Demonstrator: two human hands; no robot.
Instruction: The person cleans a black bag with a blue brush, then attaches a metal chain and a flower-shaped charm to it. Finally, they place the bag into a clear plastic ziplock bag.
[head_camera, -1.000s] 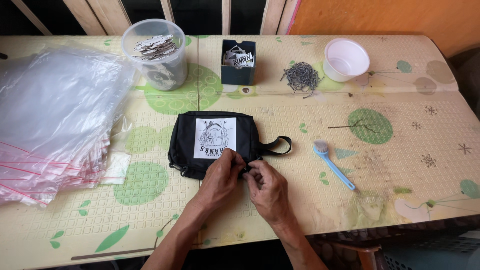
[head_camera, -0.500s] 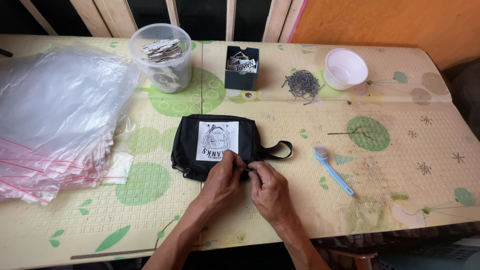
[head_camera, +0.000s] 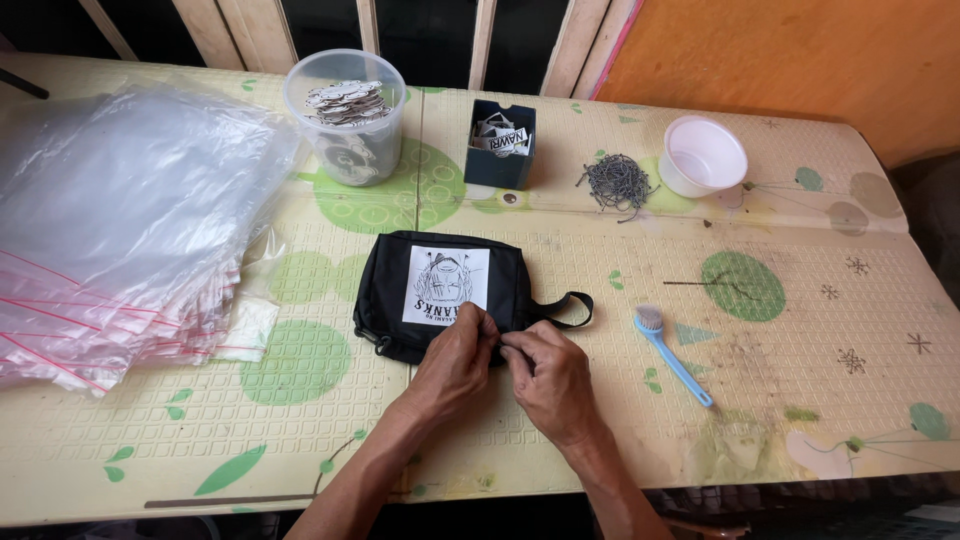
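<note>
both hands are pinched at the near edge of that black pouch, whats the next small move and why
Probably keep the left hand pressing the black pouch flat while the right hand draws whatever it pinches along the near edge. Both sets of fingertips meet at one spot on that edge, and the pouch lies loose on the table, so it would likely slide unless held. What exactly is pinched is hidden.

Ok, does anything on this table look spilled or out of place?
One thing: small dark metal bits lie in a loose heap on the table beside the white cup, not in a container. Both hands, left and right, rest on the black pouch.
</note>
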